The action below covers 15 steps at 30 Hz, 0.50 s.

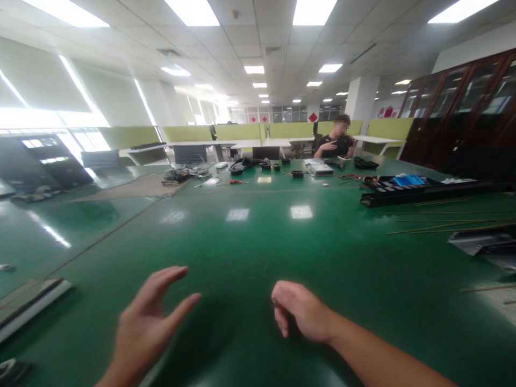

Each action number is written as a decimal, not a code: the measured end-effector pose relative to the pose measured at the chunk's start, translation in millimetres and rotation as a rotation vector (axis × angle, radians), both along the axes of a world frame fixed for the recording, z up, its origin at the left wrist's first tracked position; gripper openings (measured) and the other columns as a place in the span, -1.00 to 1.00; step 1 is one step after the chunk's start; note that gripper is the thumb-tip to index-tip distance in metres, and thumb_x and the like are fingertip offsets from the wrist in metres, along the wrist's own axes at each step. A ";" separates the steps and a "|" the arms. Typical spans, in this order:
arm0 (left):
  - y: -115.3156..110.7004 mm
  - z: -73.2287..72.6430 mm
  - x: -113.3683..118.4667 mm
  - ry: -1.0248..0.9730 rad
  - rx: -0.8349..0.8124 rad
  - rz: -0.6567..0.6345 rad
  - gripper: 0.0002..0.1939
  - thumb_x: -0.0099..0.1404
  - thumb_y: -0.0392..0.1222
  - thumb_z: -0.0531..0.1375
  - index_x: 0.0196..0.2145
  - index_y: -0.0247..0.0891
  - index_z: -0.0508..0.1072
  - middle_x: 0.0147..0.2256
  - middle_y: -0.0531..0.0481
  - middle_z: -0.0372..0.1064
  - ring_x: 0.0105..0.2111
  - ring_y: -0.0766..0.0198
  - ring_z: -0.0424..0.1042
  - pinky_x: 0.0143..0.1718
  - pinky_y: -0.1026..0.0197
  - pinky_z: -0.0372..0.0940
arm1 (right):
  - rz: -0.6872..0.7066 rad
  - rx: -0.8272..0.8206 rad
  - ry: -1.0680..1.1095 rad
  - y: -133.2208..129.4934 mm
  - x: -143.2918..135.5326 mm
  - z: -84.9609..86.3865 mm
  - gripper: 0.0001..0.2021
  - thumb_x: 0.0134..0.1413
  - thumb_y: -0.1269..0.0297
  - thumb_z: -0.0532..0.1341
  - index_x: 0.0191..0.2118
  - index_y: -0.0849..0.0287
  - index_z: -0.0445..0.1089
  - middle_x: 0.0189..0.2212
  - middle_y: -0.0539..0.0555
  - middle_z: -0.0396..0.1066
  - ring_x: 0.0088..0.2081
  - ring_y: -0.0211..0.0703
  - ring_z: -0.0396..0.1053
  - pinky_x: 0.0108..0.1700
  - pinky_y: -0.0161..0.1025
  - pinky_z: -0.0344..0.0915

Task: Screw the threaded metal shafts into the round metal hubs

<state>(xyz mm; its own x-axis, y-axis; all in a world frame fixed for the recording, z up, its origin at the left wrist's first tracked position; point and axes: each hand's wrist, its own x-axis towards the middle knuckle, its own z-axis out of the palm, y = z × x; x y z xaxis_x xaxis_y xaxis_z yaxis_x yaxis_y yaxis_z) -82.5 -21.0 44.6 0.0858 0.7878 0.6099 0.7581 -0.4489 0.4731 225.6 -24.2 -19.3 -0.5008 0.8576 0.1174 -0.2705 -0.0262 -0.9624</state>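
My left hand (147,322) hovers over the near part of the green table (226,242), its thumb and fingers spread apart and nothing between them. To its right, my right hand (302,312) is closed with the fingers curled under. A tiny dark bit of something shows at the edge of its curled fingers, too small and blurred to name. A gap of bare tabletop separates the two hands.
At left lies a flat panel with a pale edge (36,306). An orange screwdriver (239,182) and several small black parts lie farther back. Right are a long black tray (403,188), thin rods (443,220) and metal profiles (484,242). A person (334,142) sits at the far side.
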 end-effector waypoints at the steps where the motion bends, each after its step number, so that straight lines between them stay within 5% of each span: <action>1: 4.6 -5.7 20.4 -0.003 -0.058 -0.134 -0.48 0.25 0.13 0.34 0.09 -0.11 0.41 0.06 -0.05 0.43 0.05 0.03 0.45 0.21 -0.06 0.33 | 0.014 -0.010 0.005 -0.4 -0.1 0.4 -0.50 0.23 -0.25 0.17 -0.33 0.18 0.27 -0.66 -0.10 0.29 -0.65 -0.28 0.25 -0.52 -0.34 0.19; 4: 12.0 -15.0 84.0 -0.049 -0.171 -0.538 -0.39 0.14 0.00 0.45 0.13 -0.10 0.44 0.03 -0.10 0.48 0.06 0.03 0.46 0.15 0.01 0.39 | 0.014 -0.029 0.037 -0.1 -1.6 1.4 -0.48 0.21 -0.29 0.15 -0.29 0.17 0.25 -0.67 -0.12 0.29 -0.66 -0.27 0.25 -0.53 -0.34 0.21; 8: 11.7 -14.1 137.2 -0.266 -0.228 -0.645 -0.81 0.27 -0.20 0.34 -0.14 -0.11 0.61 -0.15 -0.03 0.57 -0.11 0.19 0.56 -0.02 0.20 0.46 | -0.042 -0.070 0.111 0.2 -4.9 3.4 -0.44 0.20 -0.33 0.12 -0.19 0.18 0.25 -0.68 -0.14 0.28 -0.68 -0.26 0.24 -0.58 -0.33 0.21; 12: 11.9 -10.6 138.3 -0.273 -0.252 -0.557 -0.89 0.28 -0.18 0.32 -0.23 -0.13 0.64 -0.22 0.00 0.60 -0.20 0.20 0.59 -0.07 0.23 0.48 | -0.047 -0.095 0.126 0.8 -5.7 2.3 -0.41 0.18 -0.34 0.12 -0.16 0.19 0.25 -0.66 -0.11 0.33 -0.68 -0.26 0.27 -0.58 -0.34 0.22; 15: 12.2 -6.1 105.0 -0.210 -0.194 -0.395 -0.82 0.33 -0.05 0.27 -0.18 -0.11 0.62 -0.23 0.02 0.60 -0.24 0.19 0.59 -0.08 0.19 0.50 | 0.002 -0.120 0.076 3.4 -4.5 -0.9 -0.39 0.15 -0.40 0.08 -0.22 0.17 0.24 -0.64 -0.07 0.38 -0.68 -0.25 0.29 -0.59 -0.35 0.21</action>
<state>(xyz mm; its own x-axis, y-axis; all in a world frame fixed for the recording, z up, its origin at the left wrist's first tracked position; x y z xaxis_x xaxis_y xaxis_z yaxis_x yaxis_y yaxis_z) 22.5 -8.8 38.5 0.2924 0.8206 0.4911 0.4268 -0.5715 0.7008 221.1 -20.8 -20.2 -0.4958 0.8668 0.0520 -0.3424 -0.1401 -0.9290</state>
